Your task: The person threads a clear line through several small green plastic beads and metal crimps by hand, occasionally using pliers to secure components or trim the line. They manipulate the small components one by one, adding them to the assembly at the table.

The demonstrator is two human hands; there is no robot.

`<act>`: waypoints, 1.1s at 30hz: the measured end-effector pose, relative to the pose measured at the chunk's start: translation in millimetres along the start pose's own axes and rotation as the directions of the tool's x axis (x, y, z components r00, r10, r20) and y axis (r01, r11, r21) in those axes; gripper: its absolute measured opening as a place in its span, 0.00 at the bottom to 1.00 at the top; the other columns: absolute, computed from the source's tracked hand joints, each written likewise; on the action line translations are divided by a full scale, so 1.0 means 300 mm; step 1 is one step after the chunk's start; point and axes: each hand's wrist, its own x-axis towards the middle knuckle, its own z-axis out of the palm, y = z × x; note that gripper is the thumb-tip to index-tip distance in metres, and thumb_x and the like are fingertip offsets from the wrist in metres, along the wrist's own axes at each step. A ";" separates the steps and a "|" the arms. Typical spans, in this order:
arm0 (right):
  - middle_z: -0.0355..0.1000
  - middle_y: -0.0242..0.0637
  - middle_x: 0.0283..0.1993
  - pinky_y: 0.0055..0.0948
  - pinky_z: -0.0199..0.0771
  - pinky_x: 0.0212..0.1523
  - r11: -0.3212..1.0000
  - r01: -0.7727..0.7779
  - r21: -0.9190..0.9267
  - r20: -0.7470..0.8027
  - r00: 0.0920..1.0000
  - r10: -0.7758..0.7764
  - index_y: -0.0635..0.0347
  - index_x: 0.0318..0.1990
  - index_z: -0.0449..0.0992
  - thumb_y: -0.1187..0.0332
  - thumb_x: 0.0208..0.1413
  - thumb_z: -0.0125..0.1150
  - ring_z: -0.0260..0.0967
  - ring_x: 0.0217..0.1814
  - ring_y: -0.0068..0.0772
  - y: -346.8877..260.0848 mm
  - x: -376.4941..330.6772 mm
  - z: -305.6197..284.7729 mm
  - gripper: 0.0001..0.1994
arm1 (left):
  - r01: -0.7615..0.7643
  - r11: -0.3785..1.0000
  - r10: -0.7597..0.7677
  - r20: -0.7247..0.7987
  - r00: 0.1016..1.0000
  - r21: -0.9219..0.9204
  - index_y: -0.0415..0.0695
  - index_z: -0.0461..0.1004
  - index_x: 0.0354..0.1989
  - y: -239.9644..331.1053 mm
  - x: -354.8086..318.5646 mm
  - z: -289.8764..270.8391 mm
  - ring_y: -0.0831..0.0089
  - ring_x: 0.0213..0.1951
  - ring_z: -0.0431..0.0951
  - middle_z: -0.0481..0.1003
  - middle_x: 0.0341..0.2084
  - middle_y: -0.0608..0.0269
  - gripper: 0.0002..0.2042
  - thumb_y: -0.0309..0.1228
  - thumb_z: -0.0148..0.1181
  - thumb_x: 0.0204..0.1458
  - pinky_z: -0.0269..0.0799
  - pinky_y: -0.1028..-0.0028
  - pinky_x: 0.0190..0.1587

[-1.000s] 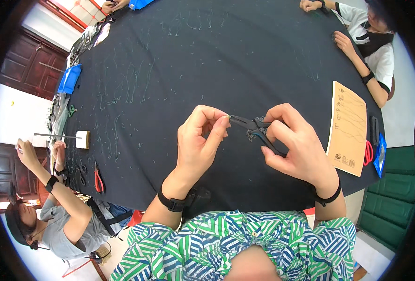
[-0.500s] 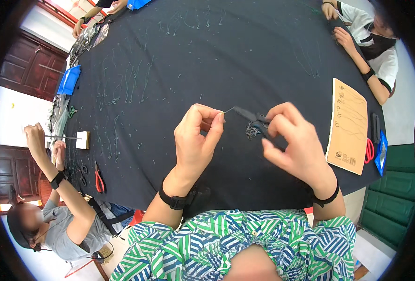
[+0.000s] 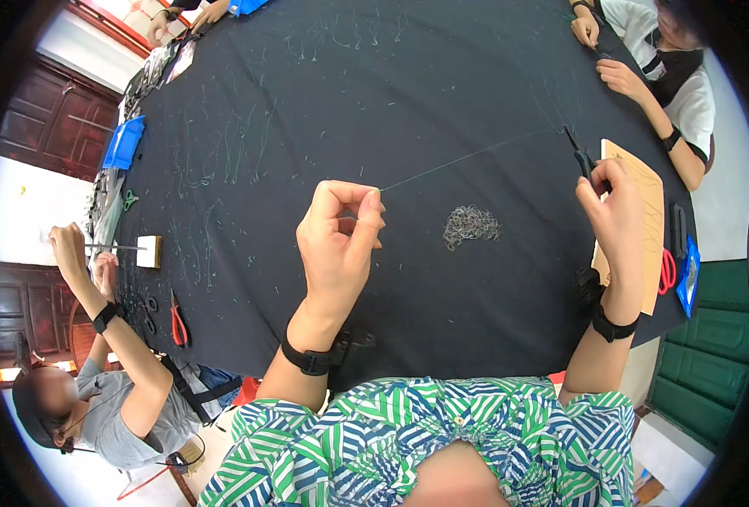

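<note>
My left hand [image 3: 341,245] pinches one end of a thin green thread [image 3: 467,157] between thumb and fingertips. The thread runs taut up to the right, toward the tips of a dark tool [image 3: 579,152] that looks like scissors. My right hand [image 3: 615,207] is closed around that tool's handles, above the edge of the brown cardboard [image 3: 624,287]. Whether the tips grip the thread cannot be made out. Between my hands a small heap of thin metal pieces [image 3: 471,228], hook-like in shape, lies on the black cloth [image 3: 408,304].
Loose threads [image 3: 235,148] and clippings lie across the cloth. At the right are red-handled scissors [image 3: 666,272] and a blue packet [image 3: 688,279]. Red pliers [image 3: 178,323] and a white block [image 3: 149,252] lie at the left. Other people work around the table.
My right hand has swung up and to the right with the dark tool, uncovering the metal heap. The thread is now stretched long. My left hand has shifted slightly left.
</note>
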 end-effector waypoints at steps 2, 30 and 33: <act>0.64 0.41 0.29 0.33 0.65 0.33 0.996 -0.083 -0.046 -0.002 0.997 0.083 0.66 0.27 0.67 0.70 0.48 0.62 0.64 0.29 0.36 0.020 0.009 -0.009 0.10 | 0.009 0.999 -0.009 -0.014 1.000 -0.034 0.39 0.70 0.37 0.001 0.002 0.001 0.86 0.22 0.71 0.73 0.25 0.66 0.03 0.25 0.55 0.62 0.67 0.86 0.22; 0.68 0.44 0.41 0.39 0.71 0.49 0.928 0.180 -0.326 0.398 0.917 -0.038 0.65 0.28 0.73 0.71 0.44 0.71 0.67 0.47 0.46 -0.012 -0.067 0.046 0.11 | -0.075 0.992 0.077 0.013 0.997 -0.102 0.39 0.78 0.34 -0.014 0.009 -0.002 0.86 0.28 0.70 0.75 0.31 0.69 0.01 0.21 0.61 0.57 0.64 0.85 0.28; 0.68 0.44 0.43 0.39 0.71 0.49 0.880 0.207 -0.428 0.393 0.919 -0.025 0.65 0.33 0.74 0.69 0.45 0.71 0.68 0.48 0.47 -0.047 -0.067 0.031 0.12 | -0.092 0.989 0.098 0.047 0.994 -0.117 0.39 0.80 0.35 -0.004 0.004 0.002 0.86 0.28 0.71 0.76 0.31 0.67 0.02 0.20 0.64 0.55 0.63 0.85 0.28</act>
